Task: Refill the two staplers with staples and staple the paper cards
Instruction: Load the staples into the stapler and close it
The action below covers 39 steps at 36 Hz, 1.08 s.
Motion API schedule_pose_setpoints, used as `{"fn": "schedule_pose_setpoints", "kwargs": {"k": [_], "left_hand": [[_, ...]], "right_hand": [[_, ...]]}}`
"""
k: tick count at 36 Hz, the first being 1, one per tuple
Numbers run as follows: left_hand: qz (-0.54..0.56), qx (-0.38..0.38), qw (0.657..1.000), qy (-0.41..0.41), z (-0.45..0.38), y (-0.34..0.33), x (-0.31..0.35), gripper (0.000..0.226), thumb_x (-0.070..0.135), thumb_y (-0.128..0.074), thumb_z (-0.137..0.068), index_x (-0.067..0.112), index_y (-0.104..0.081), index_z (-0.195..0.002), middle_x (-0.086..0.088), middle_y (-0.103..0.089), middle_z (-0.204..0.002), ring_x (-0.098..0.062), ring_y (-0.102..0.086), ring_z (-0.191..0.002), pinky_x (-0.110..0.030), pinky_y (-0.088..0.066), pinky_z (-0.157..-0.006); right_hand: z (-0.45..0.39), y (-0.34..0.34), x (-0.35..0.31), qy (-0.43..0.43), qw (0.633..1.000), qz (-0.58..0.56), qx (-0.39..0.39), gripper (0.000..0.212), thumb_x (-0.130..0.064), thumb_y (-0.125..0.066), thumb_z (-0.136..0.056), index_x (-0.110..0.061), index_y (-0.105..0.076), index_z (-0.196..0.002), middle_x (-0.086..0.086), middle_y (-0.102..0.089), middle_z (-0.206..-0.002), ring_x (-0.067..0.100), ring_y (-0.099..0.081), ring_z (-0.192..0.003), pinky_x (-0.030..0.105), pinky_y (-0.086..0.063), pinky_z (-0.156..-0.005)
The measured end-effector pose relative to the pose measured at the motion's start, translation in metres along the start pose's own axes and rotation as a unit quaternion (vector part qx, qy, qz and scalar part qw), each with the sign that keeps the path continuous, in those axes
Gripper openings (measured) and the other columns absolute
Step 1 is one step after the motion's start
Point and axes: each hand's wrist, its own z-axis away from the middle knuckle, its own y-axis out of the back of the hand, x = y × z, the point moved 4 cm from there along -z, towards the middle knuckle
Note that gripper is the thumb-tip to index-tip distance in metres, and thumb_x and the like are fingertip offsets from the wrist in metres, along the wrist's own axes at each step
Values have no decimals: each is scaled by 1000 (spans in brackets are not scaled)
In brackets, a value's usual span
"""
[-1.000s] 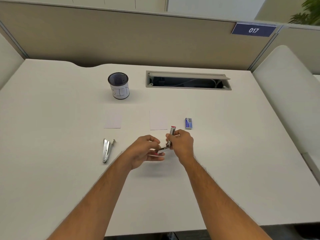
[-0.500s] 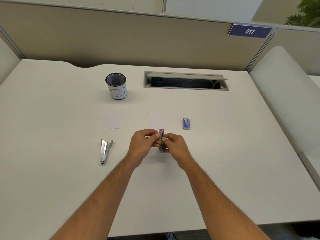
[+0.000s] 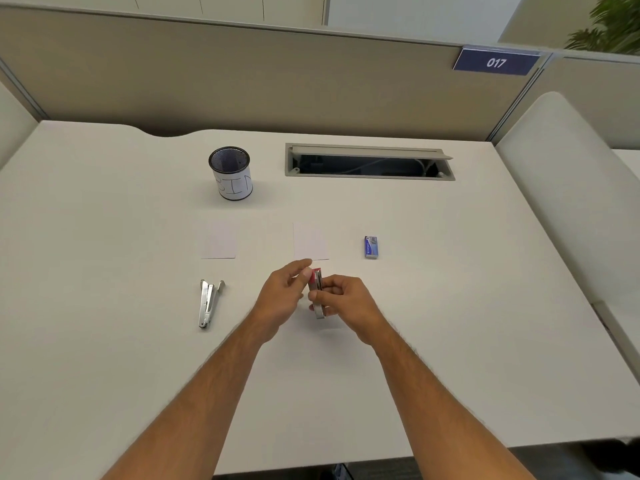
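A small red and silver stapler (image 3: 317,289) is held at the desk's middle between both hands. My right hand (image 3: 349,306) grips its body from the right. My left hand (image 3: 284,296) presses fingertips on its red top from the left. A second, silver stapler (image 3: 207,303) lies swung open on the desk at the left. Two white paper cards lie flat farther back: one card (image 3: 219,241) above the silver stapler, another card (image 3: 310,241) just beyond my hands. A small blue staple box (image 3: 371,247) lies to the right of the cards.
A black mesh cup (image 3: 231,173) with a white label stands at the back left. An open cable slot (image 3: 369,162) is sunk into the white desk (image 3: 104,341) at the back. A beige partition closes the far edge. A padded white panel rises on the right.
The red stapler was open with its top tipped up in my right hand. My left hand has come onto its top and the two halves now sit together.
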Motion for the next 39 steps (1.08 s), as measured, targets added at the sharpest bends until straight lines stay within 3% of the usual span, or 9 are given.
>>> {"fn": "schedule_pose_setpoints", "kwargs": {"k": [2, 6, 9, 14, 20, 24, 27, 33, 39], "left_hand": [[32, -6, 999, 20, 2, -1, -3, 32, 30, -54, -107, 22, -64, -136, 2, -72, -127, -15, -66, -120, -36, -54, -103], [98, -24, 995, 18, 5, -4, -6, 25, 18, -49, -109, 23, -74, -111, -8, -76, -118, -20, -70, -114, -34, -56, -100], [151, -32, 987, 36, 5, -2, -6, 29, 10, -44, -110, 12, -71, -121, -9, -76, -119, -24, -70, -117, -31, -56, -94], [175, -52, 983, 27, 6, 1, -4, 34, 4, -43, -109, 8, -63, -137, -10, -70, -132, -25, -66, -124, -42, -53, -106], [-103, -89, 990, -41, 1, 12, -6, 62, -7, -62, -94, 24, -54, -147, 5, -68, -130, -10, -72, -108, -30, -57, -98], [-245, -59, 964, -81, -5, 13, -7, 58, 6, -72, -93, 23, -56, -146, 6, -71, -105, -12, -67, -91, -25, -54, -93], [-273, -57, 956, -89, -6, 11, -7, 50, 9, -69, -96, 16, -59, -144, 6, -72, -97, -13, -68, -88, -28, -53, -93], [-325, -49, 940, -95, -4, 4, -2, 39, 10, -59, -101, 11, -59, -140, -7, -75, -107, -26, -69, -97, -40, -55, -94], [-336, -50, 935, -100, -8, 2, -1, 37, 10, -58, -102, 9, -59, -140, -10, -74, -111, -28, -67, -102, -42, -53, -97]], "right_hand": [[1, -3, -1, 2, 1000, -3, -9, 25, -13, -77, -90, -3, -72, -112, 17, -78, -99, 32, -78, -88, 46, -63, -87], [1, -4, 2, 16, 1000, 25, 9, 20, -15, -78, -89, -6, -74, -107, 14, -79, -93, 29, -78, -83, 42, -64, -82], [0, -2, 1, 55, 985, 145, 76, 18, -28, -78, -86, -17, -76, -101, -1, -77, -84, 20, -74, -78, 41, -63, -78], [4, -4, -8, 126, 952, 261, 103, 16, -34, -68, -92, -19, -73, -99, -5, -71, -82, 17, -64, -77, 37, -55, -72], [1, 4, -10, 147, 918, 358, 88, 27, -20, -65, -97, -17, -70, -123, 1, -63, -104, 17, -51, -103, 24, -37, -81], [-1, 5, -10, 156, 906, 388, 69, 33, -18, -65, -98, -15, -68, -130, 0, -67, -117, 18, -50, -111, 21, -35, -86], [-3, 5, -10, 156, 908, 383, 64, 34, -18, -64, -98, -16, -67, -132, -3, -68, -120, 16, -49, -113, 19, -34, -86], [-5, 6, -9, 161, 906, 386, 64, 32, -17, -64, -99, -15, -69, -130, -1, -70, -120, 18, -51, -113, 20, -35, -88], [-7, 8, -10, 161, 905, 388, 68, 30, -19, -65, -98, -16, -69, -128, -2, -70, -117, 17, -52, -110, 19, -34, -86]]}}
